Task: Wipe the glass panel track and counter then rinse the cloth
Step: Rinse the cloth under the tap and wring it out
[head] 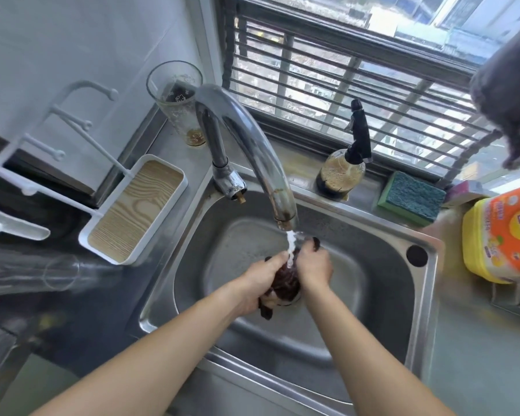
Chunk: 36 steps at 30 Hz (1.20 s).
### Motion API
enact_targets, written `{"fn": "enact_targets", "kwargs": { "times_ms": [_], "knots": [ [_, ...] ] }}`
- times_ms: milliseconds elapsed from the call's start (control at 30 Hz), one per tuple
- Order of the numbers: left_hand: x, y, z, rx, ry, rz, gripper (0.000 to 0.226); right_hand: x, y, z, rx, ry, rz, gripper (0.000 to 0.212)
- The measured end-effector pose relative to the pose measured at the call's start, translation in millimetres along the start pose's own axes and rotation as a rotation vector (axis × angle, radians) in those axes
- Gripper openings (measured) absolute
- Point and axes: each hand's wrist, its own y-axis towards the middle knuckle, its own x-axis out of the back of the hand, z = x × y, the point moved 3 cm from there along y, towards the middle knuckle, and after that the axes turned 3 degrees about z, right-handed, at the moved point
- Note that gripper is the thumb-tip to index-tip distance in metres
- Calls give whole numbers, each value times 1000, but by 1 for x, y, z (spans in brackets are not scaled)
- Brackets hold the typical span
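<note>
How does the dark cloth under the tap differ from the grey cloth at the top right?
The dark cloth is brown, bunched up and gripped by both hands, left hand and right hand, under running water in the sink. The grey cloth is paler, hangs loose by the window and nobody touches it. Both are soft fabric.

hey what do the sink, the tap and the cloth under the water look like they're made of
Sink: probably stainless steel, brushed grey with dull reflections. Tap: polished, likely chromed metal, mirror glints, brownish staining near the spout. Cloth: dark brown fabric, wet and bunched in both hands; weave unclear.
</note>
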Motion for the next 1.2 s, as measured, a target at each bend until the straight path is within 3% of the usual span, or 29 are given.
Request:
{"fn": "enact_targets", "kwargs": {
  "times_ms": [133,233,333,400,467,533,600,667,733,833,933,1000,1100,1133,1200],
  "knots": [
    [2,1,-3,-5,-108,32,35,0,14,-8,-180,608,156,27],
    [11,4,-3,-13,-157,35,29,5,6,-12,-161,749,297,10],
    [21,5,-11,-71,-201,-112,27,4,-3,-20,-25,551,201,6],
    [17,5,-16,-52,-232,-174,50,-3,-25,-30,127,213,8,14],
    [12,15,-15,-10,-289,-206,73,-20,-57,-32,324,109,-53,19],
    [11,22,-13,-35,-186,-255,66,-25,-82,-27,452,48,-67,27],
    [4,8,-9,-37,-22,-277,47,-20,-64,-19,351,-32,-63,41],
    [-4,1,0,-69,61,-229,31,-10,-30,-14,102,-50,-22,55],
    [-12,-1,4,-108,70,-173,25,-1,-12,-11,-49,-15,-10,51],
    [0,8,-8,-99,61,-250,25,-10,-41,-8,223,-90,-76,38],
    [16,11,-12,-58,-68,-305,30,-22,-77,-14,508,-152,-68,45],
    [14,7,-3,-42,-59,-289,24,-24,-56,-14,396,-226,-3,48],
    [-3,-1,5,-122,87,-208,30,-12,-13,-19,55,-126,48,47],
    [-5,1,5,-158,135,-192,33,-8,-9,-21,30,-85,26,45],
    [0,6,-2,-175,153,-219,39,-11,-29,-22,191,-55,-36,41]
  ]
}}
